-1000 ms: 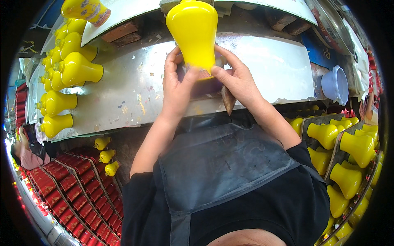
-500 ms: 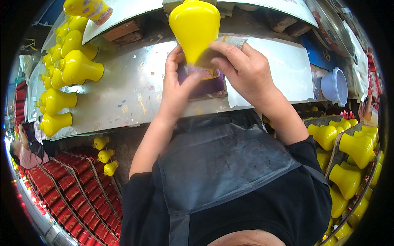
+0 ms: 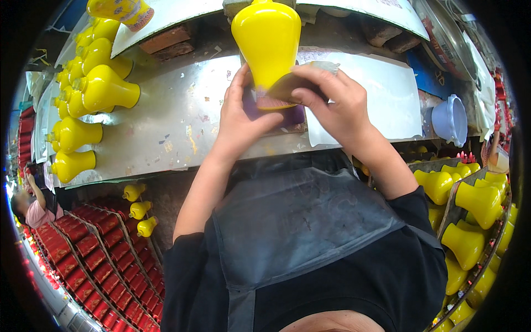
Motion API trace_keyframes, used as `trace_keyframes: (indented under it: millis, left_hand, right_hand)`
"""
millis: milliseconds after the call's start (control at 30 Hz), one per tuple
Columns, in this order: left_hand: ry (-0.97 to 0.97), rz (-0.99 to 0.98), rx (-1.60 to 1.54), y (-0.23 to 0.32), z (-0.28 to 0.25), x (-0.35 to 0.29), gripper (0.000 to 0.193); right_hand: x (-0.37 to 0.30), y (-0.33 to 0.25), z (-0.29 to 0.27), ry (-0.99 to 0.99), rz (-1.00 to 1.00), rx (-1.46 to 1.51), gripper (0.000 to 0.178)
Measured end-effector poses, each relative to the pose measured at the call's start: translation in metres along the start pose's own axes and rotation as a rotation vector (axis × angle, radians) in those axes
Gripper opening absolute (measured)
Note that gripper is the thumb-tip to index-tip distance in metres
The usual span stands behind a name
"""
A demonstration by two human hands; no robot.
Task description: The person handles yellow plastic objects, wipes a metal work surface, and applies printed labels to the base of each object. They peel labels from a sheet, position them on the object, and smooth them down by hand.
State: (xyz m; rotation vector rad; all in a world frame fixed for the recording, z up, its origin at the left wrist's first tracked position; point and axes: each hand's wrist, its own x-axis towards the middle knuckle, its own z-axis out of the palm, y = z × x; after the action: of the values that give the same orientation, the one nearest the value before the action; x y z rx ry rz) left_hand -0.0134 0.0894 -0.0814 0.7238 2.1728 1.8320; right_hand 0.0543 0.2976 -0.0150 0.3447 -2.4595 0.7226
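A glossy yellow vase stands on the bench in front of me, wide at the top and narrow toward its foot. Around the foot runs a pink-purple patterned band. My right hand pinches a thin, dark, flat scraper and holds it against the vase just above the band. Beside the vase's left side, my left hand is spread, its thumb stretched out below the foot and its fingers partly behind the vase. Whether those fingers touch it, I cannot tell. Something purple lies under the foot.
Several yellow vases line the bench's left end; a patterned one is at the far left. A white sheet and a pale blue bucket are on the right. Racks of yellow vases and red pieces flank me.
The vase has shifted slightly right and nearer me. My left thumb has come off the band and spread outward. The scraper, in my right hand, shows more of its face.
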Motion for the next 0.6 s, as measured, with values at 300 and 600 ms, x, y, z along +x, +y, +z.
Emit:
trace_keyframes:
  millis: [300,600]
  left_hand:
    - [0.093,0.028,0.154,-0.005,0.008,0.0,0.088]
    - [0.252,0.289,0.447,0.015,0.008,-0.002,0.084]
  right_hand:
    - [-0.028,0.014,0.022,0.24,0.583,0.702,0.02]
    - [-0.016,0.0,0.011,-0.176,0.898,0.772,0.035]
